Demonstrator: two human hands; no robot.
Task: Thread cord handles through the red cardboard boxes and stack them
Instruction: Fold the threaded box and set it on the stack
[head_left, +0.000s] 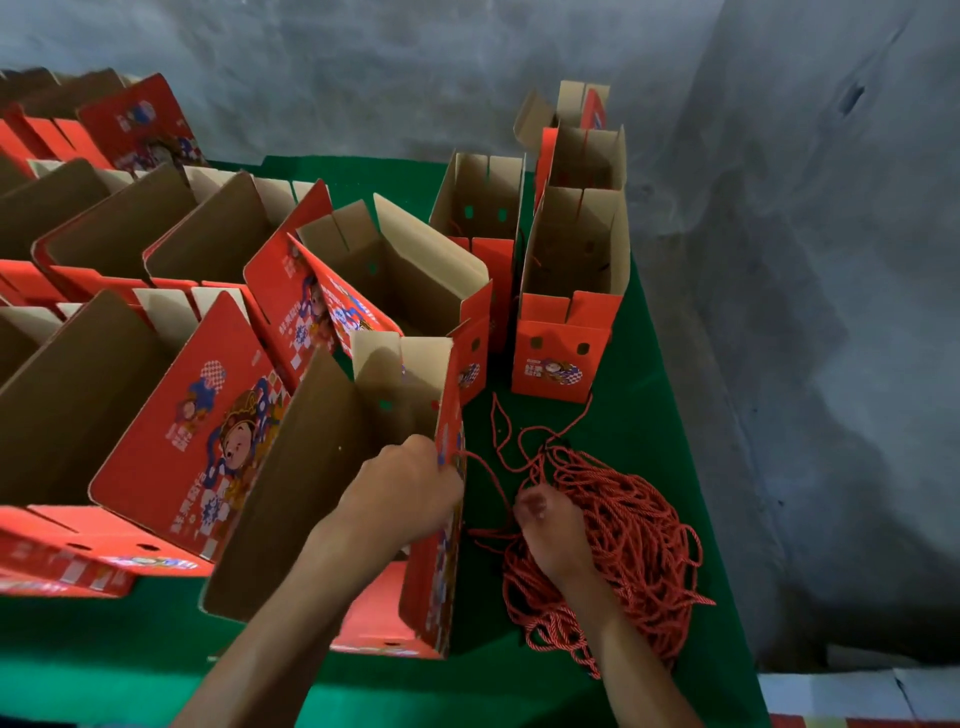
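My left hand (410, 483) grips the open red box (322, 499) by its side wall, near the worktop (519, 691) front edge. Right hand (550, 530) pinches a cord from the cord pile (623, 540) w/ curled fingers. Card's light, stiff; cord's limp, prob tangly, so take it near the end.

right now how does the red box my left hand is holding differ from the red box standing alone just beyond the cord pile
The red cardboard box in the left hand is tilted, its brown inside facing the camera; the lone red cardboard box past the red cord pile stands upright. The held one is gripped at its edge; the lone one is untouched. Both are open-topped, with printed red outsides and punched handle holes.
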